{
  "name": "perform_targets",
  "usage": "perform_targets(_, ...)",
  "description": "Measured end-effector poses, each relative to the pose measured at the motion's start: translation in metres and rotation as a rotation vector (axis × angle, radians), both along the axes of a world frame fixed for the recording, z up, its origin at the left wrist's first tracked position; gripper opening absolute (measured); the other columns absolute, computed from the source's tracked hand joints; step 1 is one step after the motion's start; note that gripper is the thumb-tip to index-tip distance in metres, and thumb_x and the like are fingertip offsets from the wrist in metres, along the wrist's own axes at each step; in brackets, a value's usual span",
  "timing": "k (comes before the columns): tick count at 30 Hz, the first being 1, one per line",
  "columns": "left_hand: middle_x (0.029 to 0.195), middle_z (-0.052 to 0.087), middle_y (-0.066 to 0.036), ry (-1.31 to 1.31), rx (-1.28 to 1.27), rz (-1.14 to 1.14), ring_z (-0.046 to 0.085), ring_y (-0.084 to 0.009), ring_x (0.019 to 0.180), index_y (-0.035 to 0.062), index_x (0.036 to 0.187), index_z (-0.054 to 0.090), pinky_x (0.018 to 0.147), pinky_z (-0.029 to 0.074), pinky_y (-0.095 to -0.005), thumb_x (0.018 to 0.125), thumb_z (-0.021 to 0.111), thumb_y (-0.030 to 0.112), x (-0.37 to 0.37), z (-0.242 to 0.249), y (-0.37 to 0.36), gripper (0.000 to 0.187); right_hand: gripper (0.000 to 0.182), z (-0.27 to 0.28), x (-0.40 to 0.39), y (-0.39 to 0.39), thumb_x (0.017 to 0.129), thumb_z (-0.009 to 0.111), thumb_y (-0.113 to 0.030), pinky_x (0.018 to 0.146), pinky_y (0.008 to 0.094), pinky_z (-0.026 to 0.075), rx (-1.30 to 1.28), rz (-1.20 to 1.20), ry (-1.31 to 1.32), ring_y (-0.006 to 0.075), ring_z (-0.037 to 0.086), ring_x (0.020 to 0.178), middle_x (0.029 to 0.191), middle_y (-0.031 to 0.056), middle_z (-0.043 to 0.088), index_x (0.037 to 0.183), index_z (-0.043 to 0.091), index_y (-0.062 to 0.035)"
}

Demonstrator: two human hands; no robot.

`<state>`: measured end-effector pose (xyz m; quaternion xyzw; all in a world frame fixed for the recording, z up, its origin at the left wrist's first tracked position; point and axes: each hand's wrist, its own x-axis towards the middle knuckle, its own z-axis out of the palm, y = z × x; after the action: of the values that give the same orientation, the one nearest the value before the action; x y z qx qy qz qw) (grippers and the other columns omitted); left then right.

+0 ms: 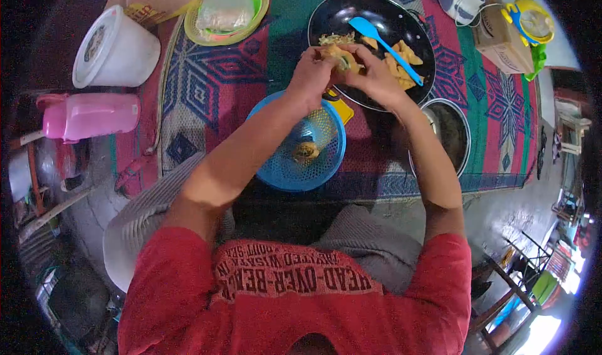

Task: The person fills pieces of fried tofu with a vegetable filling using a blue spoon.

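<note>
Both hands meet over the left rim of a black wok [351, 7]. My left hand [310, 76] and my right hand [375, 79] are closed around one golden piece of fried tofu [339, 55], with a bit of green showing in its opening. Inside the wok, shredded vegetables [335, 40] lie beside the hands. More fried tofu pieces [407, 55] sit at the wok's right side, a blue spatula [385, 46] resting across them. Below my left forearm stands a blue mesh basket [335, 157] holding a single browned piece [306, 151].
A metal pan [465, 129] stands right of the basket, partly behind my right forearm. Something yellow [342, 112] lies between basket and wok. Leftward are a white bucket [128, 51], a pink bottle [94, 115] and a green-yellow plate [260, 16]. A cardboard box [498, 41] stands at back right.
</note>
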<state>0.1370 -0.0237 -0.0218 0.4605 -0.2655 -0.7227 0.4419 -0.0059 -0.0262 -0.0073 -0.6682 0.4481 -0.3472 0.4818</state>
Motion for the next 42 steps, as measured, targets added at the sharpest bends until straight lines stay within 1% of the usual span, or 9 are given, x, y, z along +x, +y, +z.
perform_targets(4, 0.093, 0.051, -0.008, -0.147, -0.013, -0.182, 0.055, -0.0194, 0.081, 0.0058, 0.110, 0.041, 0.068, 0.048, -0.0310, 0.080, 0.048, 0.013, 0.019, 0.000, 0.017, 0.032, 0.052, -0.004, 0.012, 0.019, 0.065, 0.065, -0.008, 0.080, 0.0299, 0.041, -0.228, -0.006, 0.369, 0.0194, 0.052, 0.095, 0.103, 0.0151, 0.053, 0.111, 0.042, -0.0019)
perform_targets(9, 0.090, 0.053, -0.008, -0.123, 0.170, -0.457, 0.054, -0.0199, 0.082, 0.0032, 0.103, 0.047, 0.066, 0.046, -0.0311, 0.077, 0.049, 0.016, 0.075, 0.006, 0.020, 0.029, 0.044, -0.019, 0.010, 0.044, 0.061, 0.064, -0.007, 0.075, 0.0324, 0.043, 0.059, 0.296, 0.233, 0.0267, 0.056, 0.085, 0.088, 0.0157, 0.057, 0.102, 0.048, -0.0010)
perform_targets(13, 0.070, 0.058, -0.013, -0.964, -0.010, -1.233, 0.058, -0.0212, 0.072, 0.0008, 0.081, 0.059, 0.069, 0.046, -0.0356, 0.075, 0.048, 0.027, 0.096, -0.034, 0.028, 0.029, 0.027, -0.077, 0.029, 0.071, 0.064, 0.057, -0.007, 0.076, 0.0349, 0.042, -0.047, 0.522, 0.381, 0.0274, 0.052, 0.089, 0.090, 0.0113, 0.055, 0.091, 0.053, -0.0057)
perform_targets(17, 0.081, 0.060, -0.018, -0.944, -0.374, -1.461, 0.057, -0.0324, 0.080, 0.0020, 0.086, 0.059, 0.071, 0.043, -0.0411, 0.072, 0.051, 0.030, 0.090, -0.054, 0.061, 0.033, 0.023, -0.118, 0.046, 0.086, 0.065, 0.055, -0.008, 0.082, 0.0355, 0.039, -0.197, 0.571, 0.802, 0.0272, 0.046, 0.100, 0.099, 0.0104, 0.053, 0.088, 0.056, -0.0087)
perform_targets(23, 0.081, 0.060, -0.018, -0.893, -0.486, -1.542, 0.057, -0.0310, 0.079, 0.0020, 0.092, 0.057, 0.069, 0.043, -0.0405, 0.071, 0.052, 0.030, 0.082, -0.072, 0.079, 0.035, 0.021, -0.049, 0.016, 0.061, 0.068, 0.052, -0.012, 0.073, 0.0372, 0.044, -0.430, 0.421, 0.454, 0.0291, 0.053, 0.087, 0.091, 0.0097, 0.056, 0.088, 0.057, -0.0078)
perform_targets(29, 0.089, 0.059, -0.016, -1.027, -0.257, -1.769, 0.056, -0.0307, 0.087, 0.0100, 0.101, 0.055, 0.076, 0.043, -0.0397, 0.073, 0.054, 0.038, 0.067, -0.056, 0.058, 0.040, 0.019, -0.059, -0.062, -0.009, 0.075, 0.049, -0.016, 0.064, 0.0380, 0.048, -0.135, -0.243, 1.210, 0.0279, 0.058, 0.078, 0.086, 0.0126, 0.056, 0.091, 0.053, -0.0074)
perform_targets(36, 0.085, 0.060, -0.013, -0.957, -0.486, -1.416, 0.058, -0.0259, 0.078, 0.0078, 0.099, 0.058, 0.070, 0.045, -0.0348, 0.077, 0.052, 0.032, 0.048, -0.031, 0.033, 0.033, 0.026, -0.119, -0.076, -0.030, 0.074, 0.055, -0.019, 0.066, 0.0388, 0.048, 0.053, -0.328, 1.330, 0.0280, 0.059, 0.078, 0.092, 0.0138, 0.056, 0.097, 0.052, -0.0077)
perform_targets(40, 0.081, 0.057, -0.006, -0.598, -0.148, -0.994, 0.056, -0.0127, 0.076, 0.0012, 0.103, 0.053, 0.067, 0.046, -0.0254, 0.085, 0.045, 0.021, 0.027, -0.031, 0.015, 0.027, 0.023, -0.053, -0.073, -0.016, 0.071, 0.057, -0.017, 0.064, 0.0364, 0.048, 0.000, -0.328, 1.137, 0.0279, 0.059, 0.072, 0.091, 0.0137, 0.057, 0.091, 0.054, -0.0057)
perform_targets(42, 0.086, 0.056, -0.003, -0.230, 0.108, -0.574, 0.056, -0.0136, 0.076, 0.0036, 0.104, 0.051, 0.061, 0.046, -0.0264, 0.084, 0.049, 0.028, 0.004, -0.023, 0.009, 0.032, 0.022, -0.023, -0.067, -0.007, 0.068, 0.059, -0.011, 0.062, 0.0346, 0.046, -0.110, -0.314, 0.708, 0.0285, 0.057, 0.072, 0.085, 0.0137, 0.055, 0.087, 0.053, -0.0037)
